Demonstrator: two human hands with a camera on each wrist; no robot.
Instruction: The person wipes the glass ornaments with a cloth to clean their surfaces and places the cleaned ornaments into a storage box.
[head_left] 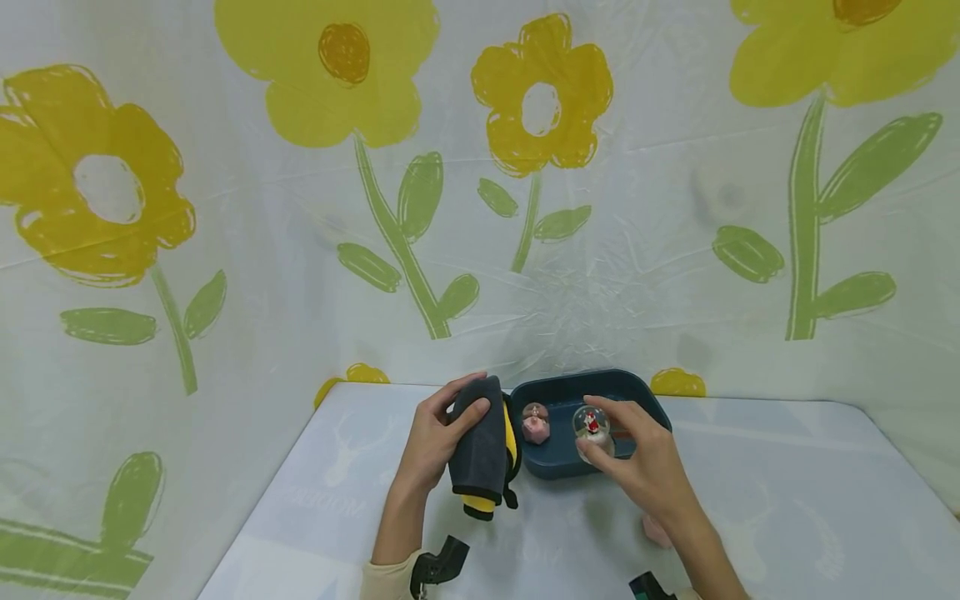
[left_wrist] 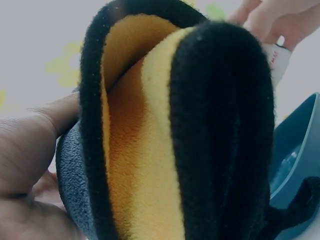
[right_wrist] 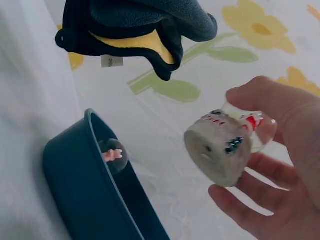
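Left hand [head_left: 431,437] — gripping a grey-and-yellow cloth item [head_left: 478,442] beside the blue bin [head_left: 555,472]. Right hand [head_left: 648,458] — pinching a Santa snow globe [head_left: 592,423], raised near that bin. Hazard, I judge: slick glass could slip my pinch and strike the pink globe [head_left: 536,428] inside.

You have matt, fuzzy cloth [head_left: 478,446] left of the smooth, plastic-looking tub [head_left: 558,467]; near that tub, your snow globe [head_left: 595,427] looks glossy, glassy.
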